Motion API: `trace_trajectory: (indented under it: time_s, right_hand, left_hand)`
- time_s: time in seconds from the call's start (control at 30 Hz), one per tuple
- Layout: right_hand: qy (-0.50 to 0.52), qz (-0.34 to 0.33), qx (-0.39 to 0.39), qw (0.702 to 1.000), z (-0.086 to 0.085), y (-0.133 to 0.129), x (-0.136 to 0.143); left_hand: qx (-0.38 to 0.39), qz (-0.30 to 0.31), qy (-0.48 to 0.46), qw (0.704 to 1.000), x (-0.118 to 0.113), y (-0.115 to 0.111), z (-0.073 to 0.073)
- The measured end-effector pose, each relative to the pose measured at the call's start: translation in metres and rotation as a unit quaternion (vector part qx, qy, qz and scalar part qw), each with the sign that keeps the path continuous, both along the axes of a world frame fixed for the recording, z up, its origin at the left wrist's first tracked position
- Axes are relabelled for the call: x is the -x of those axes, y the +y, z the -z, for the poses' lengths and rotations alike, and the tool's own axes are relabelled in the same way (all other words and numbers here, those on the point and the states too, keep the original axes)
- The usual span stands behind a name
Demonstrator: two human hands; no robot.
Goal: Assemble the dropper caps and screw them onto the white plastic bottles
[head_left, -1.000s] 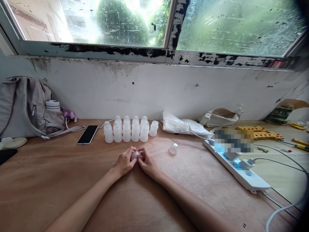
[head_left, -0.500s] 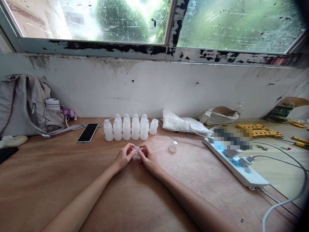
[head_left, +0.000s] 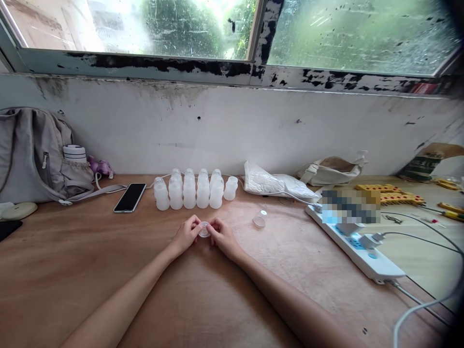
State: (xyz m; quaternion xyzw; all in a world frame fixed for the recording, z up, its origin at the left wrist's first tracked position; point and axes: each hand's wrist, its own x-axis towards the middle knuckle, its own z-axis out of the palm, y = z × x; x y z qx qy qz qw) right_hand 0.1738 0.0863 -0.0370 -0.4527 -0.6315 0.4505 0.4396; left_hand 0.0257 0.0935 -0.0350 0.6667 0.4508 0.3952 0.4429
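My left hand (head_left: 189,232) and my right hand (head_left: 222,235) meet over the table. Between their fingertips is a small clear round plastic piece (head_left: 204,230), pinched from both sides; its exact kind is too small to make out. Beyond the hands, several frosted white bottles (head_left: 189,193) stand upright in close rows, some with clear domed tops. At their right end stands an open-necked bottle (head_left: 230,188) with no dome on it. To the right of my right hand, a clear round plastic part (head_left: 259,221) lies on the table beside a small white disc (head_left: 264,213).
A phone (head_left: 129,197) lies left of the bottles, near a grey backpack (head_left: 32,154) with its strap on the table. White plastic packaging (head_left: 277,186) lies by the wall. A power strip (head_left: 357,251) with plugs and cables runs along the right, beside yellow tools (head_left: 395,197).
The fingers have shifted slightly on the clear piece, and more of its round outline shows now. The whole view has moved a little; the bottles stand as before.
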Motion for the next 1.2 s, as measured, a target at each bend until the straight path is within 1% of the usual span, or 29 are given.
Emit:
trace_trajectory:
  time_s: [0.23,0.4,0.57,0.8,1.0,1.2]
  right_hand:
    - [0.001,-0.002,0.003,1.000,-0.001,0.000,0.000]
    - [0.006,-0.008,0.007,1.000,0.004,0.001,0.001]
    - [-0.016,-0.001,-0.013,1.000,0.009,0.002,0.001]
    - [-0.025,0.009,-0.028,0.999,0.002,-0.002,0.000]
    - [-0.046,0.034,-0.052,0.997,0.003,-0.002,0.000]
    - [-0.047,0.033,-0.078,0.995,0.005,-0.001,0.001]
  left_hand:
    - [-0.004,-0.013,0.008,1.000,-0.002,0.000,0.001]
    - [-0.020,-0.019,0.024,0.999,-0.002,-0.002,0.000]
    - [-0.044,-0.031,0.046,0.998,-0.003,-0.004,0.000]
    - [-0.090,-0.056,0.075,0.991,-0.004,-0.008,-0.003]
    - [-0.132,-0.046,0.105,0.985,-0.005,-0.011,-0.005]
    - [-0.156,-0.047,0.123,0.979,-0.004,-0.012,-0.006]
